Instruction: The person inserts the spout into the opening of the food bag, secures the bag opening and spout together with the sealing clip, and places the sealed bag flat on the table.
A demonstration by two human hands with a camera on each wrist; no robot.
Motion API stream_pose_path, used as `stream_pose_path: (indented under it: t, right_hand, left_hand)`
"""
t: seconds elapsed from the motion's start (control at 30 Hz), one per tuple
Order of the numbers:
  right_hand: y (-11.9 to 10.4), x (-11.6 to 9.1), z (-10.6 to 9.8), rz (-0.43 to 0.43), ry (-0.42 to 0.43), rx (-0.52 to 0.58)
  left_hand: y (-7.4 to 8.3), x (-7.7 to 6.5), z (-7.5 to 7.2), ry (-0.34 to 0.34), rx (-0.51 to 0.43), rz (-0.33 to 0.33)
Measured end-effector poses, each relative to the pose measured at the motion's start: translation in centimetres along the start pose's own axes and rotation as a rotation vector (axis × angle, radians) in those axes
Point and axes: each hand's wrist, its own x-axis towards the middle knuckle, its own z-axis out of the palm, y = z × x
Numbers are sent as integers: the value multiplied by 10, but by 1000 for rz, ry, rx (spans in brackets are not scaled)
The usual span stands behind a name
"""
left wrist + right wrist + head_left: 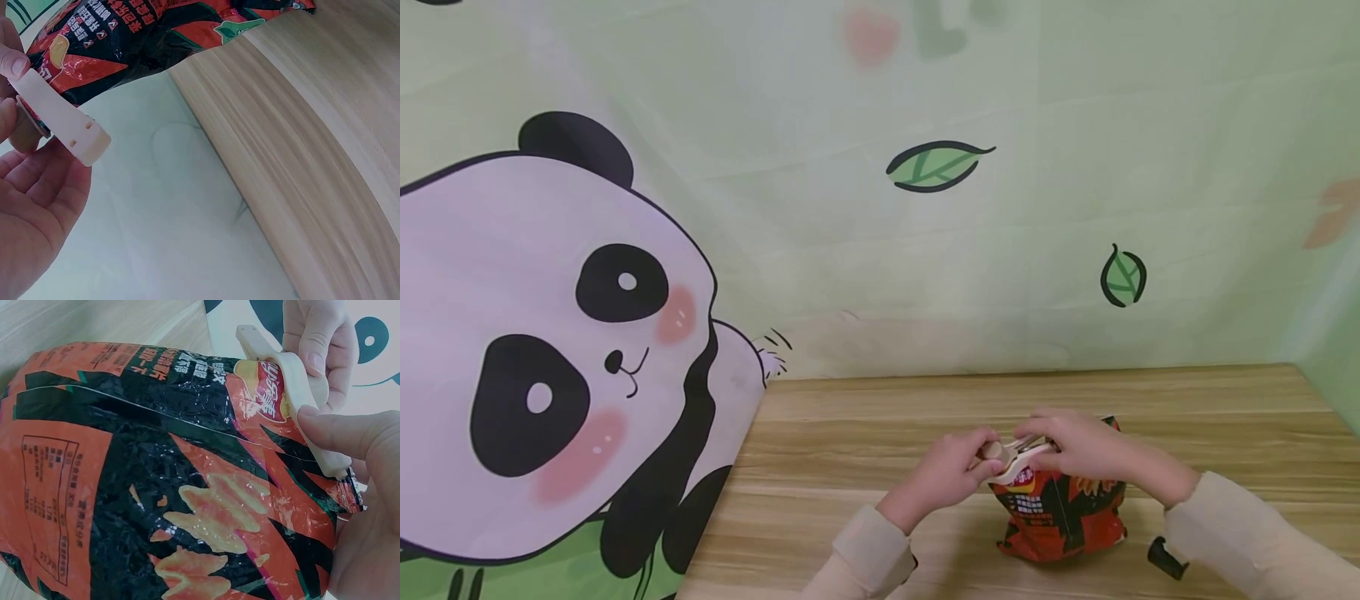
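A red and black potato chip bag stands on the table, its top edge held between both hands. Across that top edge lies a white bag clip, longer than the bag's gathered mouth is wide. My left hand pinches the clip's left end, where a rounded tan piece shows between the fingers in the left wrist view. My right hand grips the other end, with its thumb pressed along the clip and its fingers behind the bag, mostly hidden. Whether the clip is fastened I cannot tell.
A small black object lies on the wooden table beside the right sleeve. Behind the table hangs a pale green cloth printed with leaves and a large panda. The table's left edge runs close to the left forearm.
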Motion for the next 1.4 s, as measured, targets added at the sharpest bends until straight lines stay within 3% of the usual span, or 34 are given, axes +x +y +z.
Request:
stream_pose_path:
  t: [0.7, 0.97, 1.2, 1.4]
  right_hand:
    - [-2, 1, -1, 3, 5, -3]
    - [-1, 1, -1, 16, -1, 0]
    - [1, 1, 0, 28, 1, -4]
    - [1, 2, 1, 39, 4, -24]
  left_hand:
    - [-1, 0, 1, 67, 55, 37]
    - [-1, -1, 2, 78, 17, 27]
    - [-7, -2, 5, 56, -52, 79]
    - [-7, -3, 7, 21, -90, 18]
